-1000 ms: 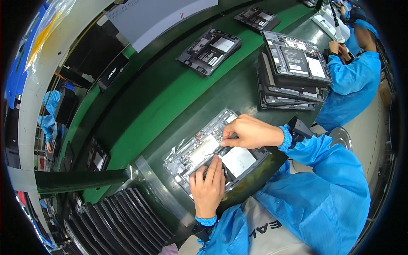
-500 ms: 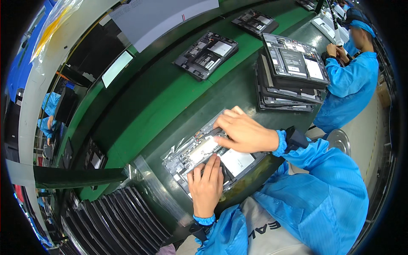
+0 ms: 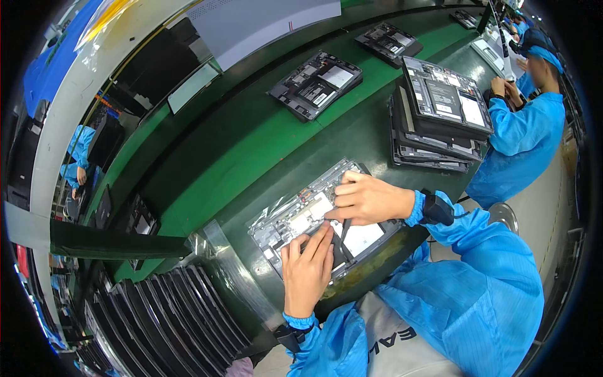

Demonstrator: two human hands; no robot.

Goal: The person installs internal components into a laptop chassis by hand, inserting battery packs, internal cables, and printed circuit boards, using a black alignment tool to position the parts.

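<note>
Well, bench (image 3: 370,143) lay beyond uncovered laptop (image 3: 314,211), far edge | long axis ran lower-left to upper-right | left hand (image 3: 305,271) outstretched atop; I couldn't tell what right hand (image 3: 375,200) gripped

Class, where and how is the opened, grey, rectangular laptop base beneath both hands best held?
Probably grip the laptop base by its short edges, left hand from the left, right hand from the right: it lies flat, circuitry exposed inside.

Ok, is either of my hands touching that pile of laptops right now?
No, the left hand and right hand are both at the single opened laptop, while the pile stands apart, farther right.
</note>
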